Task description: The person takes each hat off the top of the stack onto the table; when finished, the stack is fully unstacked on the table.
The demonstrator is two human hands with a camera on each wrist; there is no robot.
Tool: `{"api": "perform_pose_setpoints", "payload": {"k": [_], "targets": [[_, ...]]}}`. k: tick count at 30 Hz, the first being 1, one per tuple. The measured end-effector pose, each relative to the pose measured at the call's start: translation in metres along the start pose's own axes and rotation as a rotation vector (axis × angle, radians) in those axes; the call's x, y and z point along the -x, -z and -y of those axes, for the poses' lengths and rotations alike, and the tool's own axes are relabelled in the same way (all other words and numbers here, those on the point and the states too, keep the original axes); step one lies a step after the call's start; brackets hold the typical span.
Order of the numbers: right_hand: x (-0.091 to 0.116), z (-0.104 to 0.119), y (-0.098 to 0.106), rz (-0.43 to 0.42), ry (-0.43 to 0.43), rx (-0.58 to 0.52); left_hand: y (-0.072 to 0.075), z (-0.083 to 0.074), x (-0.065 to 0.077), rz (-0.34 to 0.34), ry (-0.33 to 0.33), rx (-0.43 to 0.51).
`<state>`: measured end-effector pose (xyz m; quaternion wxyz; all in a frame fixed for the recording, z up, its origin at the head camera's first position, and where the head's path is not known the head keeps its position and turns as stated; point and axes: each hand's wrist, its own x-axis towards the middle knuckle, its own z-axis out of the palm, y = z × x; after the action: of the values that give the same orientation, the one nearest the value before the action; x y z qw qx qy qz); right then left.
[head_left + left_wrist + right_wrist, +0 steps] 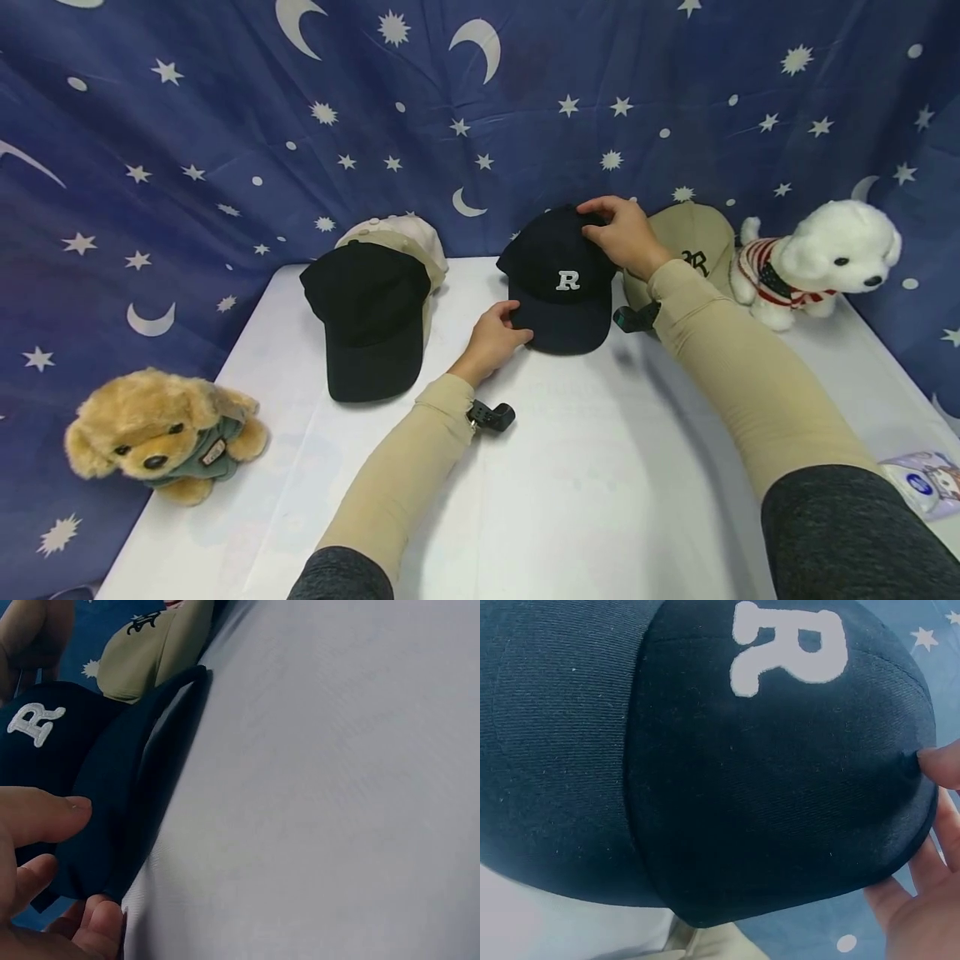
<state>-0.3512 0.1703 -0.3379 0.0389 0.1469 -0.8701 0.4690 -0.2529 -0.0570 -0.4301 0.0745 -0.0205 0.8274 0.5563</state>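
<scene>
hands, head view: left hand [491,342] pinches one side of the brim [562,325], right hand [628,236] holds the top of the crown [536,237]; both are on one navy cap [551,260].
navy cap, head view: at the back of the desk [555,467], between the black cap [375,300] and the beige cap [712,233], brim toward the person; whether all of it rests on the desk, i cannot tell.
white r, head view: it reads upright [567,280], so it makes a good guide; hands should turn together to keep it level.
right sleeve, head view: it crosses in front of the beige cap [705,325]; a careless elbow could nudge that one.
brim, left wrist view: thumb [52,814] over, fingers [101,922] under; a light pinch should do, since squeezing might bend the curve.
crown, right wrist view: thumb [943,763] on the front, fingers [928,866] behind its edge; soft cloth would likely cave in, so better to support from behind than press.
</scene>
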Motion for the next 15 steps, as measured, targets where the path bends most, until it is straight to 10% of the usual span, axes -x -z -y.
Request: {"api": "perform_pose_setpoints", "payload": {"k": [15], "targets": [[-0.001, -0.014, 0.004, 0.002, -0.021, 0.009, -0.012, -0.014, -0.003, 0.033, 0.030, -0.122]]}}
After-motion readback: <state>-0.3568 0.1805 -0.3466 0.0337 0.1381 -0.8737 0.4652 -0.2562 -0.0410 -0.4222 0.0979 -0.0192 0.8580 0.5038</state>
